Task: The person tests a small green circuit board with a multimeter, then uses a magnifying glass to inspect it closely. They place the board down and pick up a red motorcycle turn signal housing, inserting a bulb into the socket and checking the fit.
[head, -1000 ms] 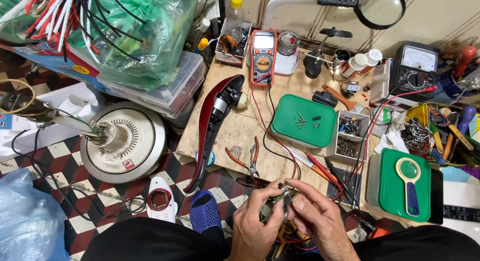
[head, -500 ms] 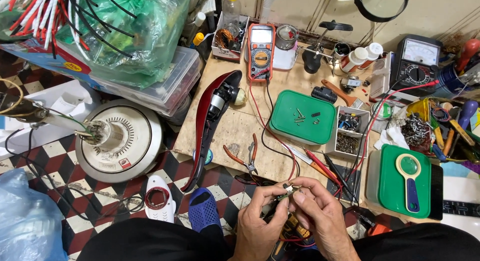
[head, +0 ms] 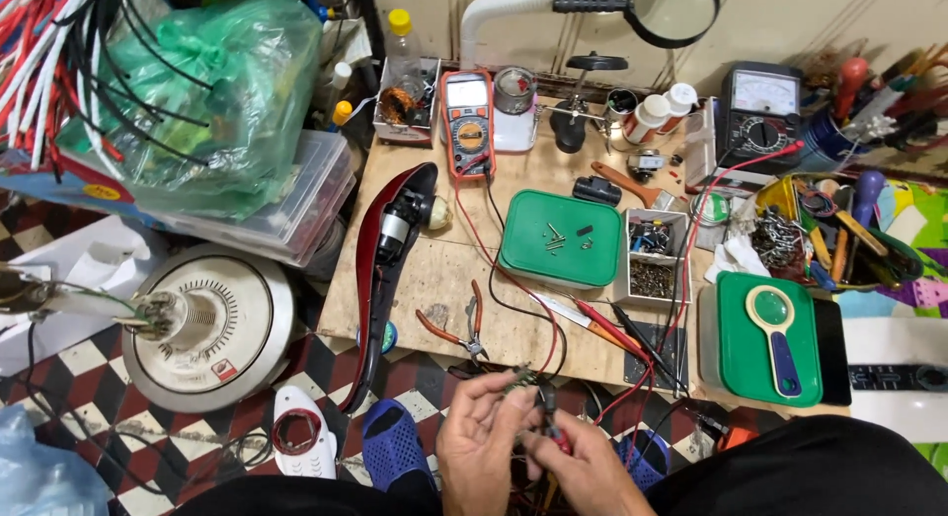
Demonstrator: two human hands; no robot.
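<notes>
Both hands are pinching a small green circuit board (head: 520, 383) just below the front edge of the wooden workboard (head: 434, 279), the left hand (head: 484, 442) gripping its end and the right hand (head: 583, 467) closing fingers on a red probe (head: 556, 435). Orange-handled pliers (head: 456, 328) are lying just above it on the workboard; a green-lidded box (head: 560, 241) is sitting farther back, with bare wood between.

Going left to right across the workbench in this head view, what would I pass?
White round appliance → red opened handheld device → orange-handled pliers → green-lidded box with screws → clear parts tray → green lid holding a magnifier.
</notes>
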